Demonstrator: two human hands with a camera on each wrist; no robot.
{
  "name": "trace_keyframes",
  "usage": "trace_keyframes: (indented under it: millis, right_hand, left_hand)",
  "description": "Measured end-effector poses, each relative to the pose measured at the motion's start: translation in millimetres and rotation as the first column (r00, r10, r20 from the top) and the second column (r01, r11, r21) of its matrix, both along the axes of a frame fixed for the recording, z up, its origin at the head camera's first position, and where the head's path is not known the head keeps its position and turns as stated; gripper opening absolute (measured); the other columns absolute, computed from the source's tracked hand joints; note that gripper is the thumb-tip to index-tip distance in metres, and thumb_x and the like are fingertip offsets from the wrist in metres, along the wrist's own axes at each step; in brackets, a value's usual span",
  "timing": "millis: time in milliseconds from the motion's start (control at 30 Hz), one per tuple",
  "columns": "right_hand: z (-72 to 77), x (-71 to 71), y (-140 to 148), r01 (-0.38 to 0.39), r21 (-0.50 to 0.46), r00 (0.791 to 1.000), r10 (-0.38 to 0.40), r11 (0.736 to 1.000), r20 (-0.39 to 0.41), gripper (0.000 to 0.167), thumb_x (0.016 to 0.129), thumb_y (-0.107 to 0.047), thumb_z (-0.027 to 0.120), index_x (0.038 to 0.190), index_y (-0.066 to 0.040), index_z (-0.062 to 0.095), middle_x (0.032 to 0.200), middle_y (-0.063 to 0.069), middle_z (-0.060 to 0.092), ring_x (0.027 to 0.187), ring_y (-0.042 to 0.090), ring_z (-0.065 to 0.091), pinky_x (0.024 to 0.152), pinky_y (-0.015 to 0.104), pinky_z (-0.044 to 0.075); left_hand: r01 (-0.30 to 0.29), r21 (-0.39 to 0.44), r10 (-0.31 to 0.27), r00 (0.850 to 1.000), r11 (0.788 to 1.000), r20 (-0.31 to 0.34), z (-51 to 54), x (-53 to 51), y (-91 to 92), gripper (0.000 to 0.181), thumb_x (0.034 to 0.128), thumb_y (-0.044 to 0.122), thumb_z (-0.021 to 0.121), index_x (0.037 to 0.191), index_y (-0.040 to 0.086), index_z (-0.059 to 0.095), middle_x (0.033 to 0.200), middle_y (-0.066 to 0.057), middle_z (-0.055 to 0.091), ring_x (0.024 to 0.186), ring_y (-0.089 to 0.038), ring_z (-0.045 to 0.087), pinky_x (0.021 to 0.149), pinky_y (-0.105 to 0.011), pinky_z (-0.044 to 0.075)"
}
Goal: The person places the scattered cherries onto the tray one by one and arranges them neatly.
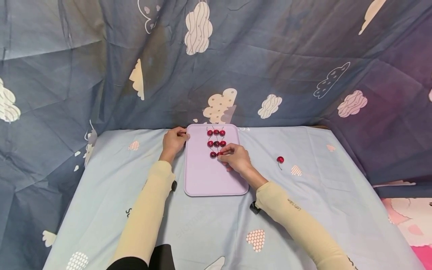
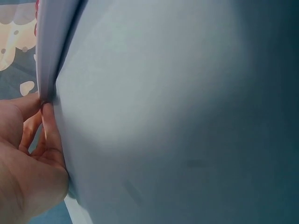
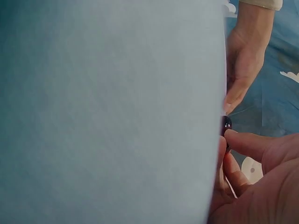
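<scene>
A lilac tray (image 1: 209, 178) lies on the cloth-covered table, with red cherries on its upper part. Three cherries form a back row (image 1: 216, 132), and three more make a second row (image 1: 216, 143). Nearer the front is another cherry (image 1: 213, 154). Just right of it, my right hand (image 1: 239, 158) pinches a cherry (image 1: 219, 154) between thumb and fingers, low over the tray; the fingers partly cover it. My left hand (image 1: 173, 142) grips the tray's left edge near the far corner. In the left wrist view, thumb and fingers (image 2: 50, 128) meet at that edge.
One loose cherry (image 1: 280, 159) with its stem lies on the light blue tablecloth (image 1: 209, 228), right of the tray. A dark cloud-patterned curtain (image 1: 270, 48) hangs directly behind the table and along both sides.
</scene>
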State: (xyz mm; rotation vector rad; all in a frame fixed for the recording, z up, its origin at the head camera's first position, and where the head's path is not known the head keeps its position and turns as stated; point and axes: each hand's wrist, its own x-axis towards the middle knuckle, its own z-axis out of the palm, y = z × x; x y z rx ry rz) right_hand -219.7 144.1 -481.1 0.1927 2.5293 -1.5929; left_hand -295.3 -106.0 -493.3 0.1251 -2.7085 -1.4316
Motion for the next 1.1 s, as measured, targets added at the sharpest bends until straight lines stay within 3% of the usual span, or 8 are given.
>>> trace_keyframes:
  millis: [167,333,467,600,667,767,900,1100]
  right_hand:
    - [-0.2,1.6,0.5,-0.02,0.006,1.0,0.02,1.0,-0.01,0.028,0.087,-0.014,0.086,0.112,-0.009,0.072,0.112,0.011,0.076,0.066,0.013,0.067,0.05,0.028,0.057]
    - [6.2,11.1,18.1,-0.025,-0.085,1.0,0.023,0.996,-0.02,0.034,0.094,-0.017,0.079,0.124,-0.004,0.07,0.129,0.017,0.07,0.087,0.023,0.075,0.068,0.037,0.065]
    - [14.4,21.5,51.0,0.003,-0.148,0.999,-0.01,0.989,-0.046,0.034,0.1,-0.019,0.072,0.128,0.0,0.068,0.124,0.021,0.069,0.097,0.027,0.077,0.074,0.041,0.066]
    - [22.1,26.3,86.7,0.032,-0.147,0.998,-0.04,0.989,-0.055,0.04,0.102,-0.026,0.07,0.13,0.002,0.066,0.113,0.005,0.072,0.093,0.018,0.076,0.07,0.036,0.065]
    - [25.5,28.5,103.5,0.058,-0.112,0.997,-0.063,0.992,-0.045,0.044,0.103,-0.031,0.07,0.132,0.001,0.065,0.105,-0.006,0.074,0.088,0.014,0.075,0.066,0.033,0.063]
    - [30.0,31.8,126.1,0.108,0.039,0.994,-0.107,0.993,-0.013,0.048,0.101,-0.043,0.071,0.13,-0.005,0.067,0.092,-0.014,0.074,0.077,0.011,0.072,0.061,0.03,0.058]
    - [31.9,34.6,149.0,0.159,0.254,0.985,-0.172,0.954,0.029,0.053,0.097,-0.056,0.071,0.129,-0.014,0.067,0.092,0.0,0.076,0.071,0.02,0.069,0.061,0.032,0.052]
    - [25.8,33.9,169.5,0.192,0.378,0.978,-0.208,0.906,0.001,0.058,0.097,-0.059,0.068,0.13,-0.012,0.065,0.111,0.015,0.079,0.077,0.028,0.07,0.066,0.034,0.05]
  left_hand:
    - [-0.004,-0.001,0.004,1.0,1.0,-0.008,0.6,0.2,-1.1,0.026,0.0999,0.02,0.073,0.122,0.007,0.076,0.114,-0.015,0.076,0.106,-0.031,0.068,0.1,-0.045,0.052]
    - [-0.003,-0.01,0.003,1.0,1.0,-0.005,-2.0,-0.4,0.6,0.026,0.1001,0.021,0.072,0.122,0.007,0.076,0.114,-0.015,0.076,0.105,-0.031,0.068,0.099,-0.044,0.052]
    - [0.009,-0.005,-0.009,1.0,1.0,0.009,-3.7,-0.7,2.4,0.026,0.1003,0.021,0.072,0.122,0.007,0.076,0.115,-0.015,0.075,0.107,-0.031,0.068,0.101,-0.044,0.052]
    - [-0.005,-0.014,0.005,1.0,1.0,-0.016,-2.5,-1.4,0.9,0.025,0.0995,0.02,0.073,0.12,0.007,0.076,0.114,-0.016,0.076,0.107,-0.032,0.069,0.102,-0.045,0.052]
    - [-0.01,-0.017,0.009,1.0,1.0,-0.021,-2.2,-1.8,0.3,0.024,0.0994,0.02,0.073,0.119,0.007,0.076,0.114,-0.016,0.076,0.107,-0.032,0.069,0.102,-0.046,0.052]
    - [-0.008,-0.02,0.008,1.0,1.0,-0.014,-1.4,-2.5,-0.1,0.024,0.0995,0.021,0.073,0.119,0.007,0.076,0.114,-0.015,0.075,0.107,-0.032,0.069,0.101,-0.046,0.052]
    - [-0.007,-0.028,0.007,1.0,1.0,-0.006,-0.8,-3.4,0.3,0.024,0.0997,0.022,0.073,0.119,0.008,0.076,0.113,-0.015,0.075,0.107,-0.032,0.068,0.101,-0.045,0.052]
    - [-0.014,-0.024,0.014,1.0,1.0,0.004,-1.5,-3.8,1.2,0.023,0.099,0.022,0.074,0.117,0.007,0.075,0.113,-0.015,0.075,0.105,-0.031,0.068,0.1,-0.045,0.052]
